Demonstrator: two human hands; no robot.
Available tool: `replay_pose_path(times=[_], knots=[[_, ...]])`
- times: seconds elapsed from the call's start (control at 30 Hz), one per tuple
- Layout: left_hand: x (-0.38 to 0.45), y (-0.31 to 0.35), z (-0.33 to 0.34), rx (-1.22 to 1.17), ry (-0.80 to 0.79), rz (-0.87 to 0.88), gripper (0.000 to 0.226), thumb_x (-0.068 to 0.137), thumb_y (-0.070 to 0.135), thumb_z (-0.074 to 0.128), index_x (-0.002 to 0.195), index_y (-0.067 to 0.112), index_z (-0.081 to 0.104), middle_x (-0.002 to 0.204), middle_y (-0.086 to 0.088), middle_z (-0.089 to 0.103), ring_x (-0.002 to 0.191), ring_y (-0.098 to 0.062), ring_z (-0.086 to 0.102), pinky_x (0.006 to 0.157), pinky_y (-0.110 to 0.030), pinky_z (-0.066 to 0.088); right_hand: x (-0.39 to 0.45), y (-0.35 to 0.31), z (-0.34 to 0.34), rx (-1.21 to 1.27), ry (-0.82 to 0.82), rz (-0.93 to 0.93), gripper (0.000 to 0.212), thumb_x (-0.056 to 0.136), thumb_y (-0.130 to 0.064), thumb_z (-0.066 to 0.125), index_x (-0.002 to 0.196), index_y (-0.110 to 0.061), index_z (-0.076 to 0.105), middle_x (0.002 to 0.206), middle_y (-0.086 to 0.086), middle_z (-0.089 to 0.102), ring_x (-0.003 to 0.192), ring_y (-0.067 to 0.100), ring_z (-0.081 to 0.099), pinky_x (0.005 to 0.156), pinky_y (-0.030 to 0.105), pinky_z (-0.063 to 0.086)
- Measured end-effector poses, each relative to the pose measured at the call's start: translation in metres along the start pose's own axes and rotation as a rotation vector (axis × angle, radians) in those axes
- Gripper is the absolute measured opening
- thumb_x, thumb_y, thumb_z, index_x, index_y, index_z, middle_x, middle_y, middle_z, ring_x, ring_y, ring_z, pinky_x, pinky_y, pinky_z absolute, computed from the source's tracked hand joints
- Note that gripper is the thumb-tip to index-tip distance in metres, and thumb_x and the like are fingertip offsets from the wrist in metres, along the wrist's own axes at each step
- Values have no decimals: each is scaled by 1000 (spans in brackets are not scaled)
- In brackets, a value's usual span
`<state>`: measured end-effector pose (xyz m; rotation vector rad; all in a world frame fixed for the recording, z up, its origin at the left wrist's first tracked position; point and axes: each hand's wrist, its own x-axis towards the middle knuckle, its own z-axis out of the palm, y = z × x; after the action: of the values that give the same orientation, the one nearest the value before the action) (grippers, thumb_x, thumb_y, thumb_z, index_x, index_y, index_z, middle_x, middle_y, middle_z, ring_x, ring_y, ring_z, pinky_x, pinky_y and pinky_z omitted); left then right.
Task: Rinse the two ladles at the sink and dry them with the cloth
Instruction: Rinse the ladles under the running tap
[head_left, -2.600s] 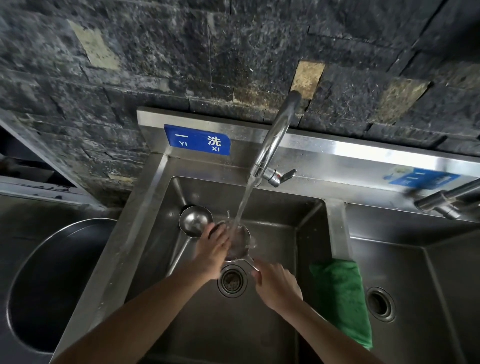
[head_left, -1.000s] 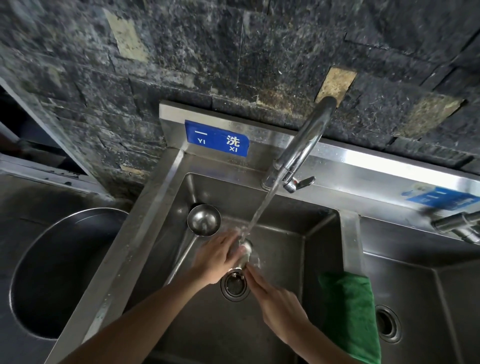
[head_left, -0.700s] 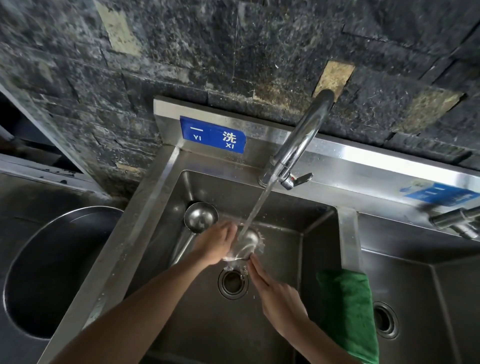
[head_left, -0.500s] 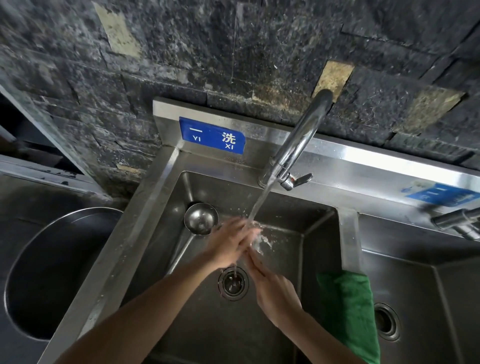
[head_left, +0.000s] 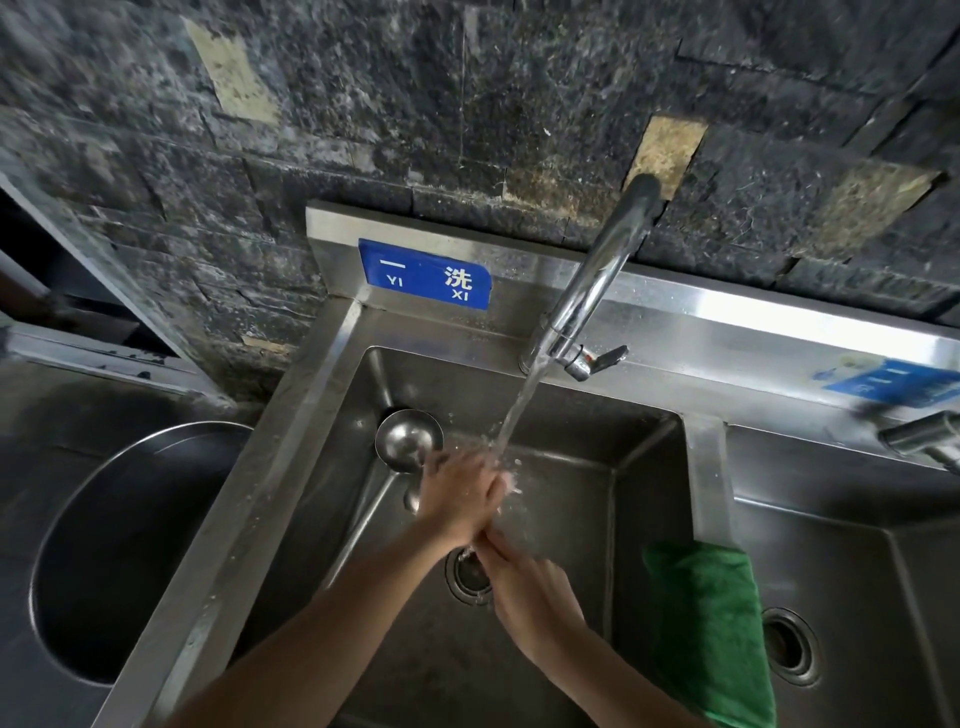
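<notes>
While water runs down from the tap (head_left: 597, 291), both hands meet under the stream in the left sink (head_left: 322, 467). The left hand (head_left: 460, 496) is on top, with its fingers curled over something, and water splashes off its knuckles. The ladle it is washing is almost all hidden under that hand, so I cannot tell for sure how it is held; only a small shiny bit (head_left: 412, 500) peeks out just left of the hand. The right hand (head_left: 524, 582) comes up from below, and its fingers reach in under the left hand, right above the drain (head_left: 470, 574). They are tucked out of sight, so I cannot tell if they grip anything. A second ladle (head_left: 408, 440) rests in the back left corner of the same sink, bowl up, with its long handle slanting down along the left wall. It sits just beside the left hand's fingers. The green cloth (head_left: 711, 629) hangs over the wall between the two sinks, near the right arm. A blue sign (head_left: 425, 274) is stuck on the metal back edge, and a big round pot (head_left: 119, 551) sits off to the left
</notes>
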<state>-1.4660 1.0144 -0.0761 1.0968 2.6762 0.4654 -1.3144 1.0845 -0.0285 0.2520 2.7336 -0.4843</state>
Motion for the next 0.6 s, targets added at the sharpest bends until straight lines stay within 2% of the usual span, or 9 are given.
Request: replay_pose_path(times=[0.03, 0.1, 0.13, 0.2, 0.27, 0.3, 0.4, 0.5, 0.6], knots=[[-1, -4, 1, -45, -23, 30, 48, 97, 51, 21, 106, 34, 65, 123, 14, 60, 122, -10, 54, 107, -49, 41, 3, -2, 1, 27, 24, 15, 74, 97, -4, 51, 159, -32, 22, 164, -18, 23, 98, 29, 71, 79, 45, 61], [-1, -18, -10, -237, -4, -106, 41, 93, 56, 28, 119, 43, 57, 140, 8, 48, 135, -19, 43, 109, -55, 40, 8, -1, 3, 72, 90, 31, 67, 101, -14, 51, 157, -36, 22, 158, -18, 31, 89, 29, 73, 73, 46, 61], [-2, -26, -16, -364, 49, -254, 43, 94, 58, 34, 131, 43, 49, 147, 3, 43, 140, -25, 36, 111, -56, 37, 13, 1, 2, 106, 131, 50, 55, 104, -23, 49, 153, -36, 29, 151, -14, 41, 91, 30, 73, 74, 47, 61], [-11, -30, -30, -661, 80, -666, 71, 95, 64, 43, 154, 27, 27, 159, -10, 31, 147, -35, 27, 117, -58, 29, 24, 1, -8, 191, 167, 107, 37, 104, -46, 39, 136, -29, 48, 128, -4, 62, 95, 32, 72, 76, 47, 59], [-22, -19, -44, -1100, 4, -1007, 88, 89, 71, 50, 155, 19, 24, 157, -14, 35, 137, -39, 44, 111, -60, 38, 40, 1, -17, 287, 202, 108, 39, 99, -54, 39, 114, -23, 57, 105, 3, 71, 91, 33, 71, 74, 45, 56], [-26, -14, -48, -1320, -25, -1095, 83, 87, 70, 55, 151, 22, 31, 151, -14, 42, 127, -38, 54, 105, -60, 45, 48, -2, -22, 350, 222, 108, 31, 99, -49, 47, 106, -22, 59, 98, 4, 73, 88, 32, 70, 71, 43, 55], [-30, 0, -57, -1689, -105, -1041, 49, 91, 49, 66, 126, 17, 56, 136, -13, 56, 119, -31, 59, 97, -57, 51, 71, -5, -28, 466, 260, 97, 18, 98, -37, 60, 91, -20, 59, 85, -1, 72, 77, 24, 70, 68, 42, 56], [-23, 8, -55, -1666, -148, -895, 30, 96, 30, 63, 122, 16, 64, 135, -7, 62, 125, -21, 56, 103, -54, 47, 87, -7, -31, 528, 267, 76, 14, 97, -38, 61, 99, -24, 64, 88, -6, 74, 79, 13, 72, 72, 39, 62], [-11, 4, -54, -1656, -84, -902, 29, 96, 24, 63, 124, 17, 62, 127, -7, 68, 119, -21, 62, 100, -51, 51, 94, -8, -38, 595, 258, 51, 9, 100, -36, 61, 106, -31, 66, 82, -9, 73, 74, -1, 70, 69, 22, 61]])
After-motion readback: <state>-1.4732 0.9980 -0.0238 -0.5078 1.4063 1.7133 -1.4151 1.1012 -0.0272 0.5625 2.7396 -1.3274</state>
